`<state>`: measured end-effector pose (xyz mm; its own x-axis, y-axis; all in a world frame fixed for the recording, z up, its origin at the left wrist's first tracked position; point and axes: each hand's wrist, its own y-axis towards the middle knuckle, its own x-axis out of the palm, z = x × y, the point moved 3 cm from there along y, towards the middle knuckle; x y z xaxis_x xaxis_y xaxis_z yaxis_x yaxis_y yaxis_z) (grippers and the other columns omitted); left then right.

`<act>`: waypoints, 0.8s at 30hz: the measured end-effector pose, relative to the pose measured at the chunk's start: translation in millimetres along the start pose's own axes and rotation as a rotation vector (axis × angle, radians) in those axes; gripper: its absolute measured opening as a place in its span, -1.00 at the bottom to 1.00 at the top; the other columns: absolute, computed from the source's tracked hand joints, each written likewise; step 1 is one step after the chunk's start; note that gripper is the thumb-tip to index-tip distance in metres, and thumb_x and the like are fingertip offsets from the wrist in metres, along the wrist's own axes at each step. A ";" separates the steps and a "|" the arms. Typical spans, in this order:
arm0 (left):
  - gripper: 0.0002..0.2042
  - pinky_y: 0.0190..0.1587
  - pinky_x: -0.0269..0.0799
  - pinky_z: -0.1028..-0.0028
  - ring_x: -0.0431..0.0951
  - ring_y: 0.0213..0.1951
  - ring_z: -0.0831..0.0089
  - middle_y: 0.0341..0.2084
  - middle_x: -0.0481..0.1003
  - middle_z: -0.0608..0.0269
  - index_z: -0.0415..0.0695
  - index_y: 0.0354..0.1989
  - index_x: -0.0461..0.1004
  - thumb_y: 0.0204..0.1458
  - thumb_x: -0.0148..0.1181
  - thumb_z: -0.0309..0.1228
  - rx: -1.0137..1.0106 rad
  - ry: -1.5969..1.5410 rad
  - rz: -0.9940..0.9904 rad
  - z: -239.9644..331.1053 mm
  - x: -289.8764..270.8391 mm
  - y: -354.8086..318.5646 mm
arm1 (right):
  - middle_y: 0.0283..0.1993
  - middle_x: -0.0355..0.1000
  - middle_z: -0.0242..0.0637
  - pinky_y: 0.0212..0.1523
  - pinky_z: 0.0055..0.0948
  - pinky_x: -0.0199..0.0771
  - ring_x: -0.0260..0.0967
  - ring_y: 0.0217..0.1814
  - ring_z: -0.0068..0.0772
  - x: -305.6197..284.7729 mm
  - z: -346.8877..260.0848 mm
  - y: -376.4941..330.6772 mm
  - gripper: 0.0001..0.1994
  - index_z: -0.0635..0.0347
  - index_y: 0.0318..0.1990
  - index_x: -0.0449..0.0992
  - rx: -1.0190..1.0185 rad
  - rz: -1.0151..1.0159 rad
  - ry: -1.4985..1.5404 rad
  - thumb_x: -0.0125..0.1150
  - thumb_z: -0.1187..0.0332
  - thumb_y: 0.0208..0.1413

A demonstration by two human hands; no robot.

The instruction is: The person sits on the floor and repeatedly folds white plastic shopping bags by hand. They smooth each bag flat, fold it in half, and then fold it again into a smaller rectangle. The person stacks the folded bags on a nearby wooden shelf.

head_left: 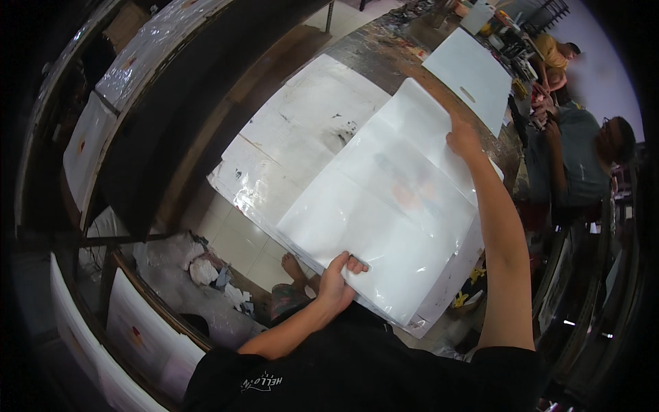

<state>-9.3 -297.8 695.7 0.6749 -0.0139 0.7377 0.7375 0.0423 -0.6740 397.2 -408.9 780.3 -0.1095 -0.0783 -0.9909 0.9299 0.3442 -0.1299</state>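
A white, glossy plastic bag (371,206) lies spread over the middle of the table, with a faint coloured print showing through it. At its near edge my left hand (336,285) is closed on the bag, with fingertips poking through its cut-out handle slot. My right hand (465,139) reaches to the far right and pinches the bag's edge there. Under the bag is a white, scuffed and stained board (288,144), partly covered. More of a pale layer sticks out beneath the bag along its right side.
Another white bag (467,75) with a slot lies farther right, by a clutter of bottles and tools (504,31). Two people (583,151) work on the right. Racks (137,103) with printed sheets stand left. Crumpled plastic and rags (213,275) lie on the floor.
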 end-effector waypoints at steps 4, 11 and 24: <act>-0.81 -0.04 0.35 0.26 0.25 -0.41 0.42 -0.54 0.18 0.33 -0.12 -0.41 0.20 0.28 -0.09 -0.38 0.023 0.012 0.007 3.1 3.7 -3.0 | 0.18 0.36 0.05 0.22 -0.06 0.33 0.30 0.25 0.07 9.9 -15.7 -16.4 -0.43 0.15 0.28 0.25 -0.312 0.386 0.023 0.14 0.37 0.07; -0.81 -0.04 0.33 0.28 0.24 -0.42 0.43 -0.53 0.17 0.33 -0.12 -0.41 0.18 0.27 -0.08 -0.40 0.036 -0.027 0.031 10.0 -2.8 -6.5 | 0.41 0.05 0.02 0.26 -0.13 0.34 0.17 0.34 0.07 8.9 -106.1 -149.9 -0.11 0.19 0.42 0.00 -0.504 -0.415 -0.011 0.29 0.31 -0.11; -0.81 -0.02 0.32 0.26 0.23 -0.41 0.42 -0.52 0.17 0.32 -0.13 -0.41 0.20 0.27 -0.08 -0.40 0.014 -0.007 -0.019 5.0 -8.2 0.4 | 0.08 0.38 -0.11 -0.11 -0.19 0.54 0.43 0.01 -0.03 43.8 -90.8 -141.3 -0.29 0.14 0.36 0.14 -0.330 -0.058 -0.160 0.10 0.58 -0.06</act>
<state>-14.6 -292.7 689.6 0.6603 -0.0076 0.7510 0.7501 0.0557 -0.6590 229.1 -376.0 752.1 -0.0782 -0.2431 -0.9668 0.7573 0.6163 -0.2162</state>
